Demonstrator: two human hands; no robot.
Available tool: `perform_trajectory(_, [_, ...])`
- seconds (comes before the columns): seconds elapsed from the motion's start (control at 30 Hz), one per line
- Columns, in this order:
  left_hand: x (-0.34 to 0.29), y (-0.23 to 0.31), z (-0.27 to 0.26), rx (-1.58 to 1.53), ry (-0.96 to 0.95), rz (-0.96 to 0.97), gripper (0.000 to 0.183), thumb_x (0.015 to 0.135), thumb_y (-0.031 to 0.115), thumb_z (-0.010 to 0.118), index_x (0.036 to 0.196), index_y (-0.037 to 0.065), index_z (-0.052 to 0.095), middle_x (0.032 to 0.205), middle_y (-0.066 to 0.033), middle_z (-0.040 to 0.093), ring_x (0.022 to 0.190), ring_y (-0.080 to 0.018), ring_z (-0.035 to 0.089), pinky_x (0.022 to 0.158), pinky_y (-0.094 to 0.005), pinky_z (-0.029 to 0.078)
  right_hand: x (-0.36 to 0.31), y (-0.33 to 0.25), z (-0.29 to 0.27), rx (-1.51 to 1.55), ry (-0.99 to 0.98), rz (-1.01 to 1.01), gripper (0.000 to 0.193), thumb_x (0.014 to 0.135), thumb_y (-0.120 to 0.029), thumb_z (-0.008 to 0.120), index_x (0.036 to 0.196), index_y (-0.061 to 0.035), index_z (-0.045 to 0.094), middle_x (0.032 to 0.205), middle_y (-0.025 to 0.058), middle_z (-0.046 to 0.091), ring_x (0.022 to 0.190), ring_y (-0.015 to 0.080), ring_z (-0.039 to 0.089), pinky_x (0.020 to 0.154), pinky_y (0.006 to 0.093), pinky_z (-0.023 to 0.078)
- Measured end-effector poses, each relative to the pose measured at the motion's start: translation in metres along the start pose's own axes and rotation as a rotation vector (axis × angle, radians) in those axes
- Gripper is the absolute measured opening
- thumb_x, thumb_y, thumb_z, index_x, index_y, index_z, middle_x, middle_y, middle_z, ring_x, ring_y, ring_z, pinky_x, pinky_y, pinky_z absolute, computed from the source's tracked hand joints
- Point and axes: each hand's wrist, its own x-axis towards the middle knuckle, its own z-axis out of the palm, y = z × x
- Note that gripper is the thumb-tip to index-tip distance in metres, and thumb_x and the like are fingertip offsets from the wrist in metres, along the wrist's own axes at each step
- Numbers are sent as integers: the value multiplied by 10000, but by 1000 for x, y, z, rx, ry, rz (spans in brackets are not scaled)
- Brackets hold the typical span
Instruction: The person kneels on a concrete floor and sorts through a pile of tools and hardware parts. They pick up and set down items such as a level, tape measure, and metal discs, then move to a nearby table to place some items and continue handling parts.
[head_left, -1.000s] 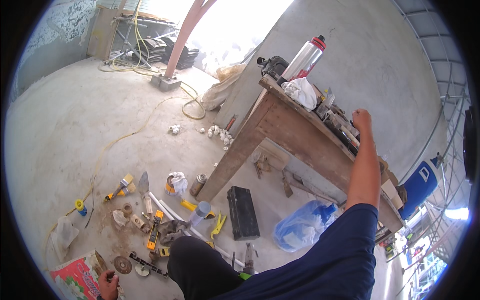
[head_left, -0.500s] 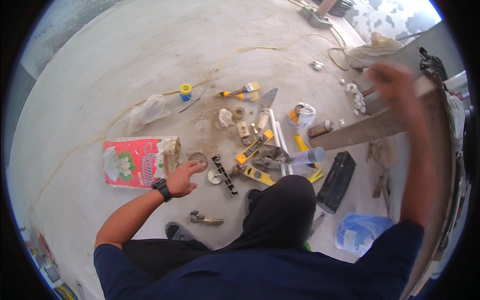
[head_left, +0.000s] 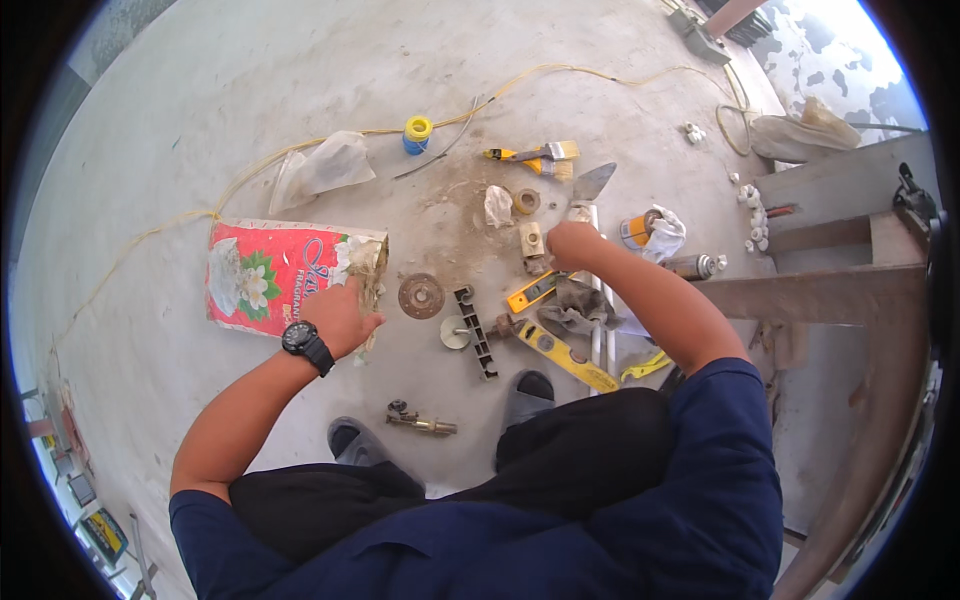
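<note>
My right hand hangs over the tool cluster with its fingers curled in, close to a fist; from this angle I cannot tell whether anything is inside the grip. Just beside it lies a beige pipe fitting, and nearer my body sits an orange level. My left hand is over the open end of a red sack, thumb spread, the fingers mostly hidden beyond the back of the hand; I cannot tell whether they touch the sack or hold any of it.

I judge the step in hand to be handling the small items on the floor, with the right hand at the fittings and the left at the sack. The next move seems to call for a careful fingertip grip, since the pieces lie close together.

Between the hands are a round disc and a black slotted bracket. Nearer my feet is a brass fitting. A grey cloth, white pipes and a yellow level crowd the space below my right forearm and could snag a low sweep. Farther out lie paintbrushes and a trowel; the wooden bench limits room on the right.
</note>
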Motion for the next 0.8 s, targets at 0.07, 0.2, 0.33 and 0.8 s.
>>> perform_trajectory(0.07, [3, 1, 4, 7, -15, -37, 660, 832, 532, 782, 1146, -20, 602, 873, -216, 722, 815, -407, 712, 711, -500, 563, 12, -6, 10, -10, -42, 53, 363, 793, -314, 776, 1040, -48, 776, 1096, 171, 756, 1005, 346, 741, 847, 436, 605])
perform_trajectory(0.2, [18, -7, 22, 30, -25, -35, 471, 844, 367, 754, 1076, -23, 628, 837, -226, 723, 796, -415, 719, 699, -503, 577, 33, -13, 23, 290, 46, 320, 582, 781, -502, 809, 1115, -31, 734, 1096, 179, 750, 1024, 358, 732, 865, 445, 597])
perform_trajectory(0.33, [34, -21, 36, 37, -91, -62, 239, 813, 185, 694, 947, -14, 690, 864, -256, 729, 818, -431, 728, 725, -516, 589, 42, -26, 43, 403, 109, 422, 762, 825, -634, 732, 1177, 29, 603, 1083, 232, 727, 1029, 379, 721, 888, 458, 580])
perform_trajectory(0.8, [52, -42, 39, -431, -239, 102, 326, 838, 260, 726, 950, -45, 692, 822, -177, 727, 759, -261, 741, 705, -395, 587, 35, -24, 68, 704, 456, 229, 588, 836, -450, 701, 1105, 66, 615, 941, 279, 710, 916, 440, 699, 838, 494, 555])
